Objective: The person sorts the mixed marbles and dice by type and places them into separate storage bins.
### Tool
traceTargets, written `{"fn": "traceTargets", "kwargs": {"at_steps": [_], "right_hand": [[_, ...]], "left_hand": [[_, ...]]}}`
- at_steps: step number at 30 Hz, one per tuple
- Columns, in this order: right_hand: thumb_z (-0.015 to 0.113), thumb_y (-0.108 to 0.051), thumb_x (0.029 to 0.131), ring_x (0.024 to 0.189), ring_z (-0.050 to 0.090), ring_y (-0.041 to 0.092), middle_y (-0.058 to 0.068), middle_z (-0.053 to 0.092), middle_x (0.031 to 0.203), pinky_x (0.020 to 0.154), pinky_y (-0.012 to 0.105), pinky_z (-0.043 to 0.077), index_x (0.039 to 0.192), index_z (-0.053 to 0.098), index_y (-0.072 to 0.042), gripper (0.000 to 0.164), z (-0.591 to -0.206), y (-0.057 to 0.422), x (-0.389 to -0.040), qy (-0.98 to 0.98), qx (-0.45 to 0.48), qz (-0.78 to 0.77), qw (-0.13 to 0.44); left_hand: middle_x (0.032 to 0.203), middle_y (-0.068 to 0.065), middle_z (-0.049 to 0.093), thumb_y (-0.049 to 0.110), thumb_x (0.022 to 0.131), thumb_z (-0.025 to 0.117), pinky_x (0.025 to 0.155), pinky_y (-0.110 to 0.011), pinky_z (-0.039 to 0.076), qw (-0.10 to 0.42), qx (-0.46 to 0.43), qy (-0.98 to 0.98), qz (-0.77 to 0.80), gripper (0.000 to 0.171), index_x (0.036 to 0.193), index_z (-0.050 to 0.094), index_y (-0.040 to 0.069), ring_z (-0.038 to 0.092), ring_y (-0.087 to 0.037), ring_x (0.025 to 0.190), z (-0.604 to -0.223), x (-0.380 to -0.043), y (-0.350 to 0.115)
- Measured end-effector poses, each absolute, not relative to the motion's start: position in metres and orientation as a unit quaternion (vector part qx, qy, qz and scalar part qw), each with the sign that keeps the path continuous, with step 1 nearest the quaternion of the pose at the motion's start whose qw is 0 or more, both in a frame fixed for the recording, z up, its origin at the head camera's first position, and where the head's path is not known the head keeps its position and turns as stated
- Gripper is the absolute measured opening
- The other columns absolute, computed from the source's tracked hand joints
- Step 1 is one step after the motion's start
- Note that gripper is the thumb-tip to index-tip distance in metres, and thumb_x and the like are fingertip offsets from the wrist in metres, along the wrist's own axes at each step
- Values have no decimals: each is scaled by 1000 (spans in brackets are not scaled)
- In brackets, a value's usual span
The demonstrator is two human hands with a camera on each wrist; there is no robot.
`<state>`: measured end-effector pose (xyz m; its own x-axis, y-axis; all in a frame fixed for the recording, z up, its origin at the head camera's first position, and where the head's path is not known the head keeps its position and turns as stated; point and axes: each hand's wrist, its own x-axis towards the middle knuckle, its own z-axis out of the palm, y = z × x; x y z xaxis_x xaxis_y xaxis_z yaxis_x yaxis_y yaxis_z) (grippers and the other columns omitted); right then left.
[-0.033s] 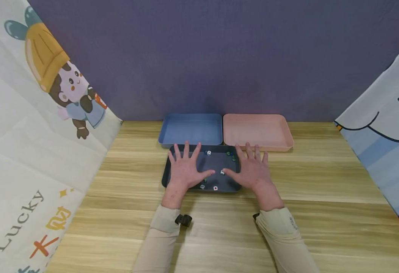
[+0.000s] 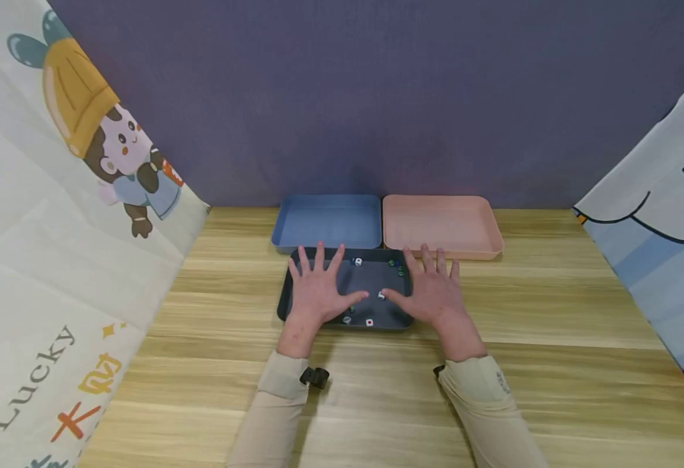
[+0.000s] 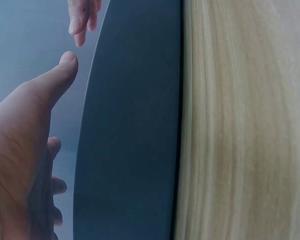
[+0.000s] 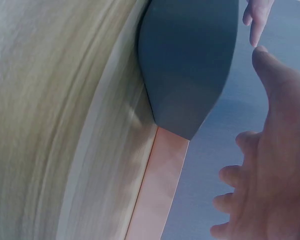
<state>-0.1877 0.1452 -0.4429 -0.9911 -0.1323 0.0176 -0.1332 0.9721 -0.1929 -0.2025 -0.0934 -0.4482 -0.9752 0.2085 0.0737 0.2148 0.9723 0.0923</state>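
My left hand [image 2: 317, 292] is held over the left part of a dark grey tray [image 2: 371, 279], its fingers straight and spread. Spread in the same way, my right hand [image 2: 435, 294] hovers by the tray's right end. Neither holds anything; the thumbs point toward each other. Inside the tray lie a white die [image 2: 358, 262] at the back, a white die with a red dot [image 2: 369, 322] at the front, and another white piece [image 2: 381, 296] beside the right thumb. Small green round pieces [image 2: 400, 273] sit in the back right corner. The left hand hides part of the tray.
Behind the dark tray, a blue tray [image 2: 327, 221] and a pink tray [image 2: 441, 224] stand side by side against a purple backdrop [image 2: 377, 97]. All three trays are on a wood-grain table [image 2: 552, 325]. Printed cloths [image 2: 38, 227] hang at both sides.
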Motion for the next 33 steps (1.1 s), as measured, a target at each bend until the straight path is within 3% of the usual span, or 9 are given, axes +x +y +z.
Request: {"fn": "traceTargets", "kwargs": {"at_steps": [8, 11, 13, 16, 20, 25, 28, 33], "right_hand": [[50, -78, 81, 142, 1, 48, 22, 10, 159, 107, 69, 0, 157, 17, -18, 103, -444, 146, -188, -993, 67, 99, -3], [49, -77, 82, 142, 6, 48, 22, 16, 157, 107, 69, 5, 157, 20, -18, 100, -445, 148, -189, -993, 66, 102, 7], [52, -73, 84, 141, 15, 48, 23, 25, 154, 105, 69, 13, 156, 25, -17, 95, -446, 150, -190, -991, 63, 115, 25], [57, -62, 88, 126, 41, 46, 23, 48, 139, 97, 65, 32, 148, 40, -13, 79, -448, 155, -191, -987, 51, 145, 50], [59, -47, 93, 94, 63, 36, 15, 68, 105, 76, 53, 49, 132, 57, -7, 56, -454, 163, -192, -978, 26, 204, 39], [60, -39, 94, 85, 66, 27, 8, 71, 95, 72, 45, 51, 119, 64, -5, 42, -460, 173, -192, -961, 6, 275, 26], [62, -37, 93, 89, 66, 27, 10, 71, 98, 76, 45, 51, 117, 65, -6, 40, -460, 178, -192, -951, 4, 308, 12], [62, -37, 94, 85, 65, 24, 11, 70, 100, 74, 41, 51, 119, 65, -6, 40, -457, 182, -193, -939, 2, 344, -25]], "left_hand": [[161, -16, 5, 95, 69, 35, 107, -69, 4, 35, -106, -993, -37, 110, 157, 6, 34, -4, -54, 139, -449, -202, -92], [161, -16, 5, 94, 70, 33, 107, -69, 7, 34, -106, -993, -33, 109, 157, 5, 34, -2, -54, 139, -449, -203, -92], [160, -16, 7, 91, 75, 34, 107, -68, 8, 33, -102, -993, -42, 104, 157, 7, 33, -1, -54, 140, -449, -204, -93], [159, -18, 13, 78, 86, 42, 108, -66, 14, 28, -89, -993, -66, 91, 157, 17, 28, 5, -53, 140, -445, -203, -98], [153, -21, 28, 56, 92, 57, 101, -62, 33, 24, -56, -994, -87, 74, 152, 34, 18, 27, -51, 135, -437, -199, -109], [135, -23, 48, 41, 93, 63, 83, -57, 48, 40, -32, -991, -125, 60, 139, 50, 5, 53, -46, 111, -428, -194, -131], [133, -24, 49, 38, 95, 60, 84, -55, 48, 23, -29, -986, -165, 58, 139, 49, 2, 55, -44, 108, -425, -194, -144], [136, -26, 48, 35, 97, 57, 95, -53, 43, -11, -33, -973, -229, 59, 142, 44, -2, 50, -40, 120, -424, -196, -167]]}}
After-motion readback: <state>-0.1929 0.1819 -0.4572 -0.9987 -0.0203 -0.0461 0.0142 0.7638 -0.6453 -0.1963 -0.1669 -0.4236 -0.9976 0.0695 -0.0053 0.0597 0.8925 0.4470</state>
